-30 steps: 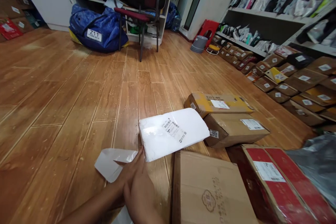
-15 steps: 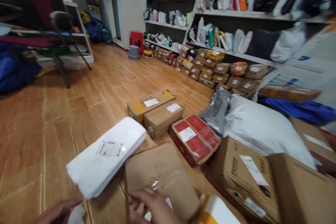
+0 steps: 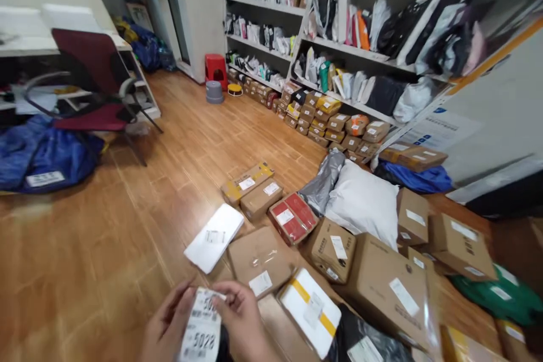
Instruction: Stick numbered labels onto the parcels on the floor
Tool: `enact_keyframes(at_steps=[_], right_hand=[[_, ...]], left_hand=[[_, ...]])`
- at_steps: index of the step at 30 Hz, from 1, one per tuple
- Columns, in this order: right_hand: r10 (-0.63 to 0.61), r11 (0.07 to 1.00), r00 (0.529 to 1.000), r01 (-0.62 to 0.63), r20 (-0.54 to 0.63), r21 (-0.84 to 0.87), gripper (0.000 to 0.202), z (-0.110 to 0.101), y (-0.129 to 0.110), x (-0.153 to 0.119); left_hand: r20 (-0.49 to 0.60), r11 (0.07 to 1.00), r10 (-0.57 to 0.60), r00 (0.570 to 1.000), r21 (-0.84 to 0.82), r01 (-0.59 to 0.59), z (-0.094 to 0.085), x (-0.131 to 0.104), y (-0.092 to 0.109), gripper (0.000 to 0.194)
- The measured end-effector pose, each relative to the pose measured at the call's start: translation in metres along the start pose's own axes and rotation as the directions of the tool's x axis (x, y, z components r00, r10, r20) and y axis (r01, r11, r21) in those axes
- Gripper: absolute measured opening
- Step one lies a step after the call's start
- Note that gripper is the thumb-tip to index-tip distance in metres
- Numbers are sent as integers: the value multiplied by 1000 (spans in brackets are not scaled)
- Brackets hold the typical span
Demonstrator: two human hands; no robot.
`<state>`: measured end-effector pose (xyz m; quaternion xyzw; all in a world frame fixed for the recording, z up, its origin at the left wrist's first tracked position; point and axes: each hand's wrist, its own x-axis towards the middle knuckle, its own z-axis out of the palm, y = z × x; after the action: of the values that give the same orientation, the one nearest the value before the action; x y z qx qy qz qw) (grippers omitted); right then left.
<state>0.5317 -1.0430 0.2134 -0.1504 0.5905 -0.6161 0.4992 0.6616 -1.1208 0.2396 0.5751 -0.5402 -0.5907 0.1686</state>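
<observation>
A strip of white printed labels [image 3: 200,328], one reading 5028, is held up near the bottom of the view. My left hand [image 3: 169,319] is closed on its left side. From the right, my right hand [image 3: 241,317] pinches the strip's upper edge with thumb and fingers. Something dark shows under the strip, too hidden to make out. Just beyond my hands lie a white wrapped parcel [image 3: 215,237] and a flat cardboard box [image 3: 258,254]. A white parcel with a yellow band [image 3: 310,308] lies to the right.
More parcels lie rightward: a red box [image 3: 293,218], a large white bag [image 3: 362,195], a big carton [image 3: 386,288]. Shelves [image 3: 263,48] of packages line the back wall, with boxes stacked below. A chair [image 3: 91,76] and a blue sack [image 3: 46,153] stand left.
My hands have come together, and the label strip is now raised into view between them. My right hand has moved off the flat cardboard box. The view has pulled back and up.
</observation>
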Motion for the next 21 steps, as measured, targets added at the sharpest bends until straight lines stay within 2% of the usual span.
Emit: enact_keyframes(at_steps=[2,3,6,8,10,15,18,21], right_hand=[[-11,999,999,13,-48,38,53,16,-51,-17],[-32,999,999,33,-36,35,50,22,-75,-25],[-76,997,997,75,24,33,45,36,-131,-45],[-68,997,996,66,49,49,47,41,-151,-56],[-55,996,996,50,66,71,52,42,-159,-64],[43,991,984,-64,170,121,64,40,-163,-68],[66,986,972,-97,225,132,65,47,-168,-59],[38,986,977,-71,208,152,66,68,-168,-45]], left_hand=[[114,965,-131,985,-214,154,-7,-25,47,83],[168,950,-132,977,-260,173,-11,-34,67,83],[264,949,-24,964,-298,105,-24,-55,107,77],[270,945,22,963,-319,68,-31,-66,121,75],[229,942,32,973,-331,47,-35,-78,130,74],[35,940,40,999,-341,-25,-36,-102,145,69],[-24,937,35,999,-346,-41,-39,-102,152,66],[-89,951,41,995,-302,-67,-54,-89,157,65]])
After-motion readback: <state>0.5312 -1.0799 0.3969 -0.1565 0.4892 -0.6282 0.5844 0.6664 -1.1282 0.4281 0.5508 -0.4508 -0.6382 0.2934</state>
